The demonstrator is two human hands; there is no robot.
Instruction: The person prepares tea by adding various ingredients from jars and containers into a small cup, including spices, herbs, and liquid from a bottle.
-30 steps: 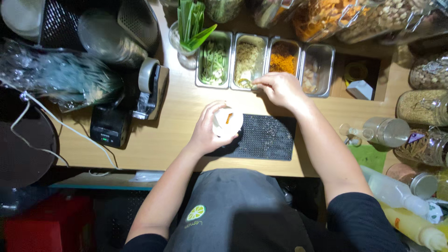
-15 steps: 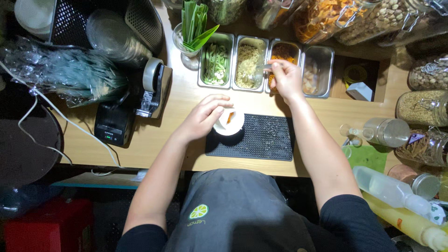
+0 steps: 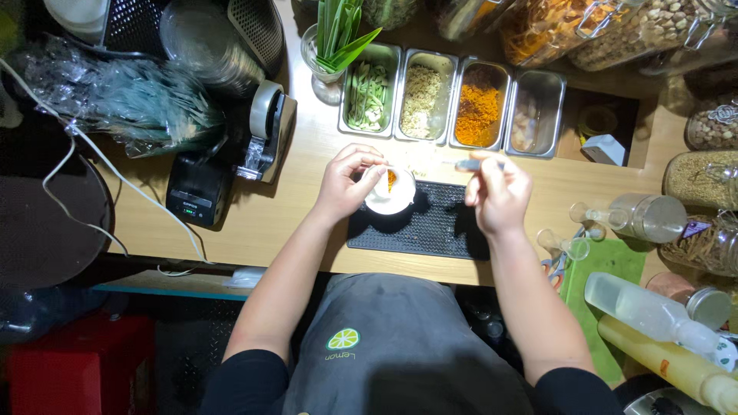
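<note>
Left hand: your left hand [image 3: 347, 180] is curled around the rim of a small white cup [image 3: 390, 192], thumb and fingers closed on its left side, holding it upright.
White cup: it stands on the black ribbed bar mat [image 3: 430, 224], at the mat's upper left part; a little orange filling shows inside, near your fingertips.
Right hand: your right hand [image 3: 498, 194] is raised above the right part of the mat, fingers pinched shut on a thin metal tool [image 3: 470, 164]; whether this is tongs or a spoon cannot be told, as it is blurred.
Tool position: its tip points left, toward the cup, but is apart from it and lies over the counter edge just below the trays.
Bar mat: it lies flat on the wooden counter [image 3: 231, 230], directly in front of your grey apron [image 3: 400, 353].
Trays: four steel trays sit in a row behind the mat, holding green pieces [image 3: 367, 96], pale crumbs [image 3: 421, 100], orange shreds [image 3: 478, 114] and pale chunks [image 3: 526, 127].
Left of the trays: a glass of long green leaves [image 3: 338, 38] stands just beside the first tray.
Left side of counter: a small black receipt printer [image 3: 198, 188] with a tape dispenser [image 3: 265, 131] touching it.
Right side: glass jars [image 3: 638, 217] and squeeze bottles [image 3: 653, 315] stand well apart from both hands.
</note>
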